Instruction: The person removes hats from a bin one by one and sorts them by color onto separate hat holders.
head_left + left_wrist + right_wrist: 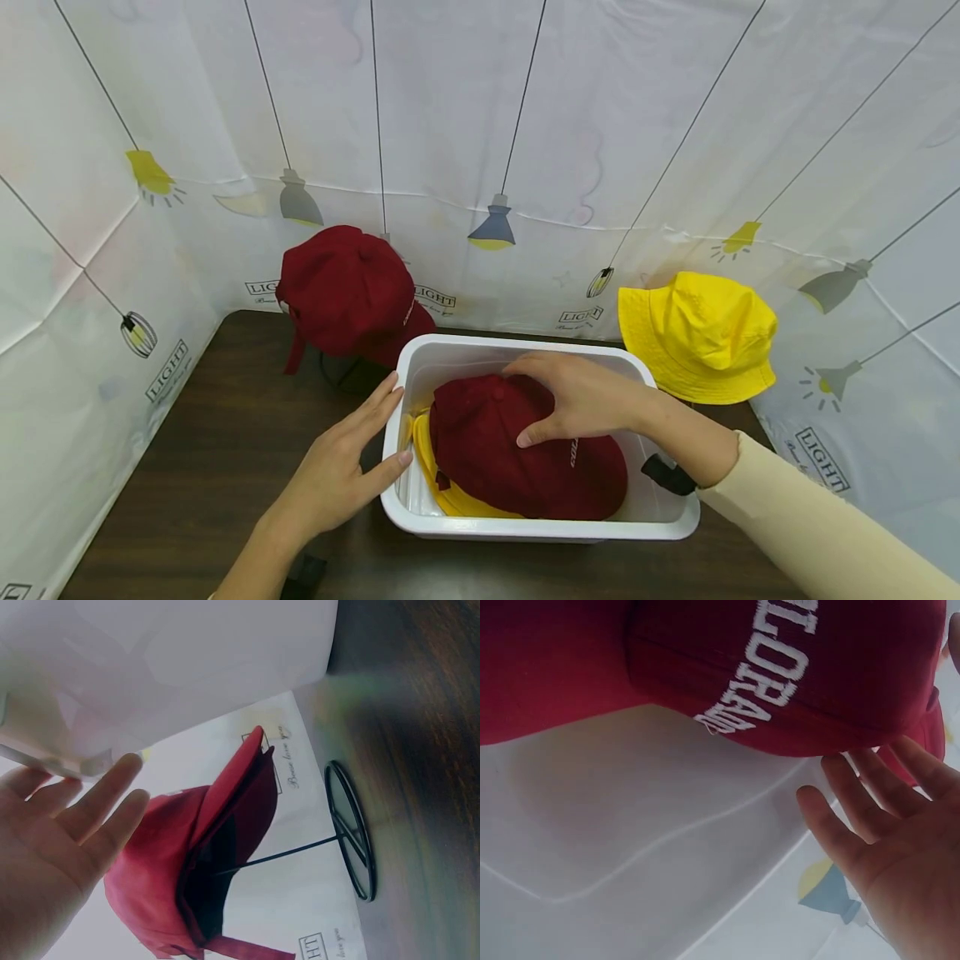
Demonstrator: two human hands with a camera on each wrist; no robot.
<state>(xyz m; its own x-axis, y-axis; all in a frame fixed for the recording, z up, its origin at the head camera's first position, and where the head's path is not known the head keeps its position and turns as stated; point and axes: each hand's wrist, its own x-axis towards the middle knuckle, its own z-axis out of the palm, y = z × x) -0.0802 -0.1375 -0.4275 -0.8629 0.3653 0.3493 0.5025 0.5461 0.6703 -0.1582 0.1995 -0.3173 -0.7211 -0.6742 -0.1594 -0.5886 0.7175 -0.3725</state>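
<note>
Under the right hand (576,392), spread wide and probably just touching, lies a red cap (487,454), mostly hiding a yellow hat (468,503). Left of that grip, the left hand (341,471) splays against the tub (540,528). Dark table (210,467) beneath; lamp-print sheeting (442,108) beyond.

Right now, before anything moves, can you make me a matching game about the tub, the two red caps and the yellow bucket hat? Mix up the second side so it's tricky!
Things:
1. Tub
2. Front cap
3. Back cap
4. Bucket hat

Colours and places:
A. Red, on a black wire stand
B. Yellow, outside the tub at the back right
C. White and open at the top
D. Red, inside the tub

Right pairs: 1-C, 2-D, 3-A, 4-B
</note>
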